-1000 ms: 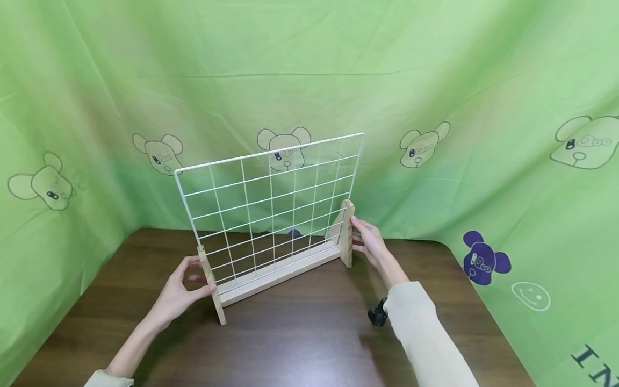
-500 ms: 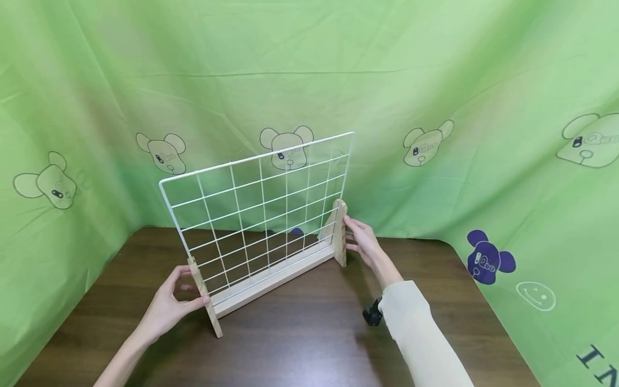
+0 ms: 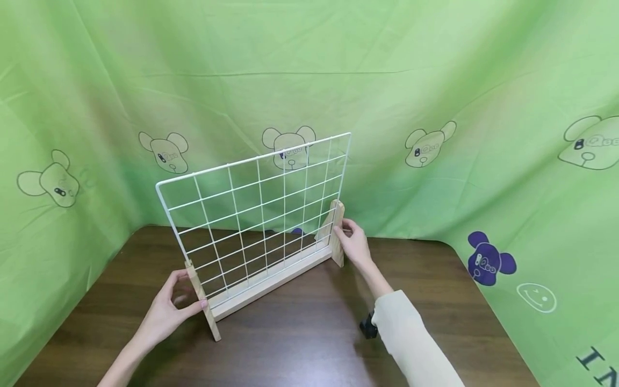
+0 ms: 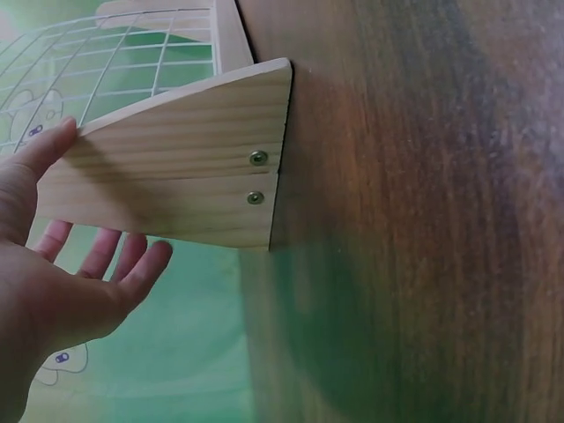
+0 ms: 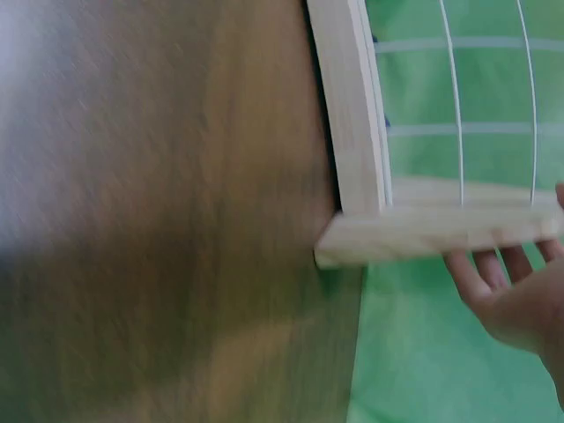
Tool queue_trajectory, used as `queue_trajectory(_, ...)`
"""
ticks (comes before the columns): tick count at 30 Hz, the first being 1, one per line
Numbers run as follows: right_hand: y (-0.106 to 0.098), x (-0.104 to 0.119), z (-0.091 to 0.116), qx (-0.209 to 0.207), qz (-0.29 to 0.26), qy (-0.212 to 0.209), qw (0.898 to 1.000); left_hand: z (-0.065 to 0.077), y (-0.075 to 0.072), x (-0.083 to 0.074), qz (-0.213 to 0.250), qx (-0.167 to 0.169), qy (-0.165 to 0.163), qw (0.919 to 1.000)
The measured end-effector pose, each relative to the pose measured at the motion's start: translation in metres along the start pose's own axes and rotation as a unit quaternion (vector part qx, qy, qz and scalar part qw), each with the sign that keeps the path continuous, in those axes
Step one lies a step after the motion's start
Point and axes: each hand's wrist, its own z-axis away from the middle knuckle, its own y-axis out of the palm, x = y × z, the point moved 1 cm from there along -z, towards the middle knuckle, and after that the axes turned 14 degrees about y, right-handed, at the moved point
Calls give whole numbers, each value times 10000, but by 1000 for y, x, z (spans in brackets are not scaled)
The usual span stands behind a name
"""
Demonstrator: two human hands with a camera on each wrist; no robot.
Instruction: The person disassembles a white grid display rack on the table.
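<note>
A white wire grid panel point(image 3: 258, 157) stands upright in a pale wooden stand on the table, turned at an angle with its left end nearer. The stand has a long base rail point(image 3: 275, 283) between two end boards. My left hand point(image 3: 162, 312) grips the left end board point(image 3: 202, 300), thumb on its front edge and fingers behind. In the left wrist view two screws show low on that board point(image 4: 159, 167). At the far end, my right hand point(image 3: 355, 244) holds the right end board point(image 3: 337, 236), thumb toward its front edge and fingers at the back.
The brown wooden table point(image 3: 290, 344) ends at a green curtain point(image 3: 309, 91) printed with bear heads, which hangs behind and at both sides. A black object point(image 3: 368, 326) shows under the right sleeve point(image 3: 411, 336).
The grid stand has shifted left, its left end swinging toward me, with both hands moving along. My right thumb has come round toward the front of the right end board.
</note>
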Motion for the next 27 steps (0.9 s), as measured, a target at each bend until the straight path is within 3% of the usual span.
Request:
queue_trajectory(2, 5, 0, 5, -451, 83, -372, 9983, 0, 1, 0, -8, -77, 128, 9999)
queue_trajectory(6, 12, -1, 13, -1061, -85, -712, 9918, -2, 4, -1, 456, -344, 448, 9974)
queue_trajectory(12, 25, 2, 25, -1647, -544, -1124, 9784, -5, 10, -2, 899, -930, 587, 9899)
queue_trajectory(15, 35, 9, 33, -1534, -726, -1395, 9756, -5, 9, 0, 1035, -1022, 619, 9874)
queue_trajectory(21, 54, 42, 63, -723, -975, -1799, 9762, -4, 8, 2, 1045, -920, 497, 9890)
queue_trajectory(27, 72, 55, 77, -694, -1016, -1966, 9727, -5, 8, 6, 1042, -778, 464, 9904)
